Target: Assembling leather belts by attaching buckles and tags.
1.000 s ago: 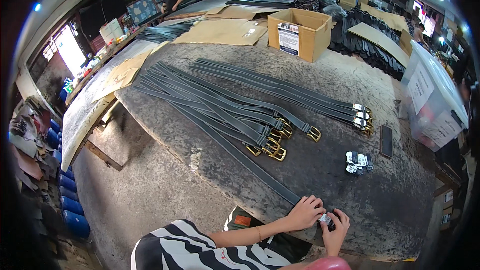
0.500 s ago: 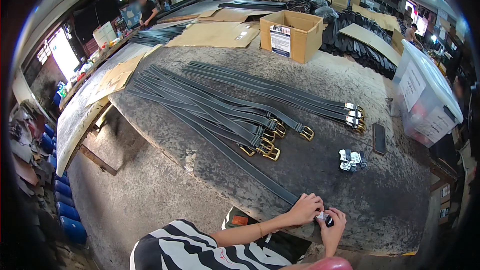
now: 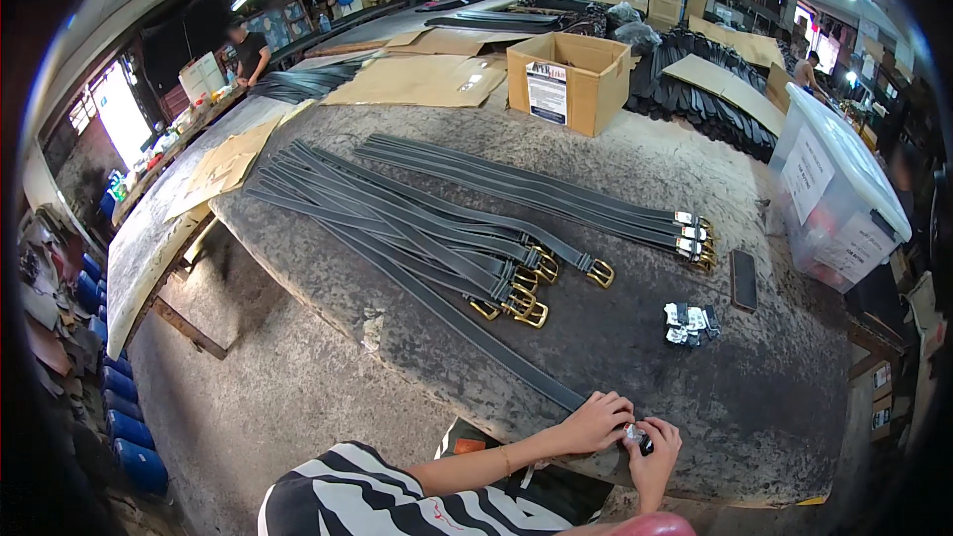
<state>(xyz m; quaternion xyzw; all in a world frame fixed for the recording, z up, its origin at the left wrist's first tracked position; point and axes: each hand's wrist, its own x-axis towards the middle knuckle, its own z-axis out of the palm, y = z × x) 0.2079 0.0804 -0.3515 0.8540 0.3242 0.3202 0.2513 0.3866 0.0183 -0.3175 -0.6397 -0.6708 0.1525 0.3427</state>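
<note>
A black leather belt [image 3: 496, 359] runs from the heap down to the table's near edge, where both my hands grip its end. My left hand [image 3: 598, 424] is closed, its bent fingers pinching the belt. My right hand [image 3: 656, 452] curls closed from the other side. Between the fingertips show a small white tag [image 3: 632, 433] and a shiny dark part; the belt's buckle is mostly hidden. A heap of black belts [image 3: 417, 228] with gold buckles lies to the left. Farther back, several belts [image 3: 546, 191] lie side by side, white tags at their buckles.
A small pile of black-and-white tags [image 3: 689, 324] lies right of my hands, beside a dark phone-like slab [image 3: 743, 280]. A cardboard box [image 3: 596, 89] and a clear plastic bin [image 3: 839, 189] stand farther off. Several people work at the back.
My hands stay at the belt's end with slightly shifted fingers. The view has tilted a little. At the back left, a person has straightened and moved left.
</note>
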